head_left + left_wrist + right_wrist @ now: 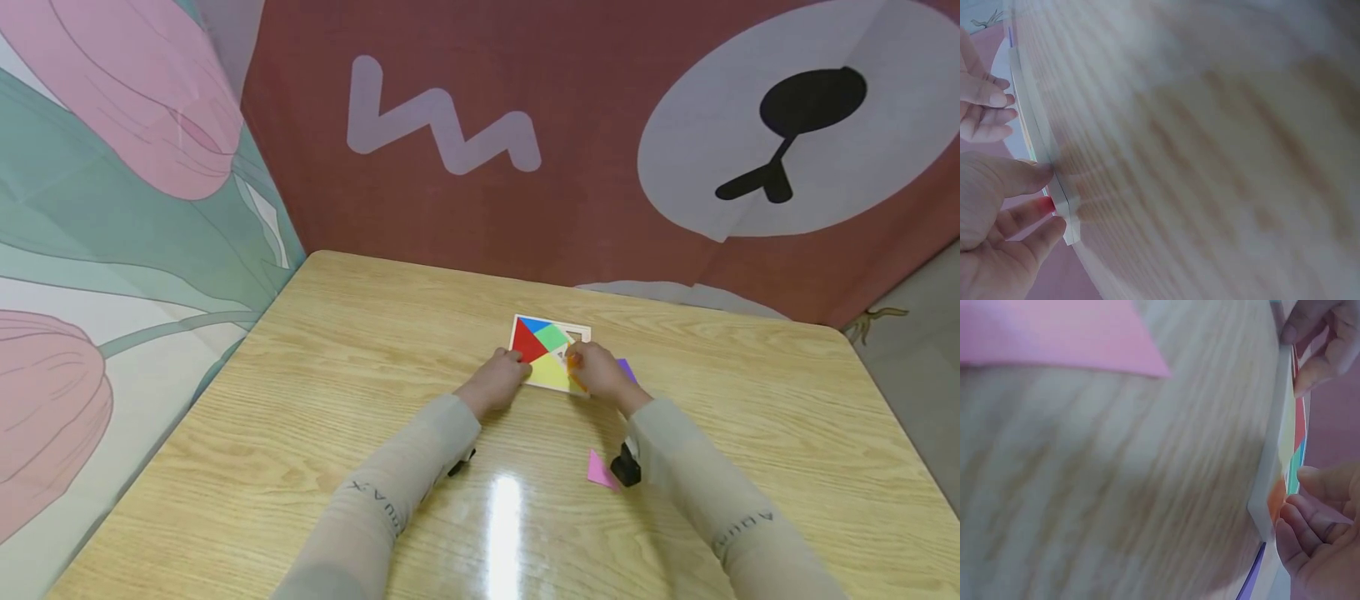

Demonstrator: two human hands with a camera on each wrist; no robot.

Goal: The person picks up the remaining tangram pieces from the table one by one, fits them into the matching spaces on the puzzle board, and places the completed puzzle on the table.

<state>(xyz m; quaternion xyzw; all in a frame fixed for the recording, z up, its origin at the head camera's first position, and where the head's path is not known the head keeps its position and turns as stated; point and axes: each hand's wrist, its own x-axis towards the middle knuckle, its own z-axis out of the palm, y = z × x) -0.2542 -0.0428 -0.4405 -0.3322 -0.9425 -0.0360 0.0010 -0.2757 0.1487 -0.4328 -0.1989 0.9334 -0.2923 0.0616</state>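
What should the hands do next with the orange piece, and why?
I'd probably have the right hand gently settle the orange piece flat into the tangram tray. It already holds that piece at the tray's right side, where gaps show, while the left hand grips the left end.

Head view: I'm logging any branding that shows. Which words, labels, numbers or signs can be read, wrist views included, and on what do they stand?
"AQUA X": left sleeve, upside down to the camera; small, so probable rather than certain.
"AQUA": right sleeve, likely; partly blurred.
Tangram board: no readable text.
Wrist views: none readable.
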